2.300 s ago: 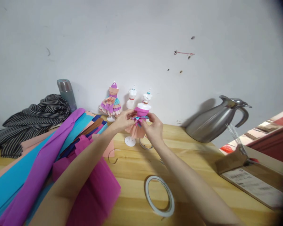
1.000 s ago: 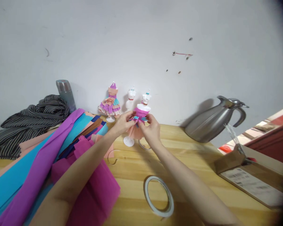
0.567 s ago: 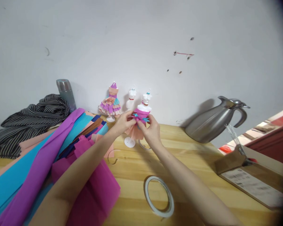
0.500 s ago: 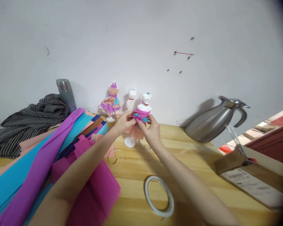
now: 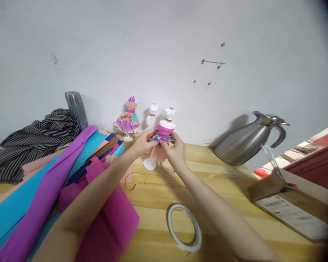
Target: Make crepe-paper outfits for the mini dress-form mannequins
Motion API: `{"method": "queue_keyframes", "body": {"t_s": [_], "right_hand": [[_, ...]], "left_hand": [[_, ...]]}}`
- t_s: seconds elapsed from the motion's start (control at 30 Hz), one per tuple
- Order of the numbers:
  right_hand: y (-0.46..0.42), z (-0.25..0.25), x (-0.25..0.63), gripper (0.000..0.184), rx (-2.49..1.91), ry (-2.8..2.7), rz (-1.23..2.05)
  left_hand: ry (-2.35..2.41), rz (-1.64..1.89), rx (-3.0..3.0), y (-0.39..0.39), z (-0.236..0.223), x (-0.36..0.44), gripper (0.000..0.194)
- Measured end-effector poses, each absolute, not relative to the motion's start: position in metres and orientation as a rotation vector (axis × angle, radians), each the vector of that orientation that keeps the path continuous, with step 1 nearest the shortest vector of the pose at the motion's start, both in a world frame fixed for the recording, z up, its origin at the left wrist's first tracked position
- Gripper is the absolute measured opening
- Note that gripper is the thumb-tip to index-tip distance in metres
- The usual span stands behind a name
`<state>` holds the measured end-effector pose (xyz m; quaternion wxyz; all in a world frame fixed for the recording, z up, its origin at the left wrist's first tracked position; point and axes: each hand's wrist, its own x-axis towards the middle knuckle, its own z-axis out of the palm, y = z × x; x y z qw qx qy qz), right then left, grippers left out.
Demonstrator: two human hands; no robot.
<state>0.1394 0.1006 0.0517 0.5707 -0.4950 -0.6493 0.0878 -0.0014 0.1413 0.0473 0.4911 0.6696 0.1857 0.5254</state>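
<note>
My left hand (image 5: 142,143) and my right hand (image 5: 177,150) are both at the waist of a small dress form (image 5: 166,130), one on each side. It has a bare white top, a magenta bodice and a peach paper skirt (image 5: 157,154). A pink and blue paper flower (image 5: 161,138) sits at its waist, with the fingers of both hands closed on its edges. The form leans, and its round white base (image 5: 149,164) shows below the skirt. Behind it stand a bare white dress form (image 5: 152,112) and one in a tiered purple, peach and blue dress (image 5: 128,122).
Folded coloured crepe paper (image 5: 47,187) covers the table's left side. Beyond it are a striped cloth (image 5: 42,133) and a thermos (image 5: 76,108). A tape roll (image 5: 197,233) lies in front of me. At right stand a steel jug (image 5: 239,143) and a cardboard box (image 5: 297,214).
The paper flower at the waist now appears flatter, its petals more level and less of its front showing. The dress form has shifted very slightly. Both hands keep nearly the same place.
</note>
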Motion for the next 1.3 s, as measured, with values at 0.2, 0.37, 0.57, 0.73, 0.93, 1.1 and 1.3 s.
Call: {"method": "queue_keyframes", "body": {"t_s": [0.2, 0.37, 0.57, 0.73, 0.93, 1.1, 1.3], "right_hand": [[0.100, 0.051, 0.140, 0.022, -1.168, -1.506, 0.234], [0.100, 0.051, 0.140, 0.029, -1.142, -1.440, 0.424], [0.098, 0.053, 0.144, 0.029, -1.084, -1.462, 0.525], [0.099, 0.052, 0.146, 0.036, -1.119, -1.452, 0.431], [0.104, 0.054, 0.141, 0.027, -1.117, -1.371, 0.527], [0.105, 0.057, 0.140, 0.026, -1.035, -1.341, 0.648], [0.104, 0.056, 0.142, 0.027, -1.008, -1.350, 0.677]], "left_hand": [[0.452, 1.260, 1.641, 0.140, 0.049, -0.003, 0.053], [0.536, 1.267, 1.633, 0.140, 0.049, -0.002, 0.040], [0.565, 1.306, 1.619, 0.141, 0.048, 0.001, 0.032], [0.533, 1.303, 1.616, 0.140, 0.048, 0.002, 0.030], [0.502, 1.288, 1.583, 0.139, 0.048, 0.000, 0.030], [0.399, 1.222, 1.553, 0.140, 0.047, -0.006, 0.036], [0.348, 1.161, 1.562, 0.141, 0.047, -0.011, 0.038]]}}
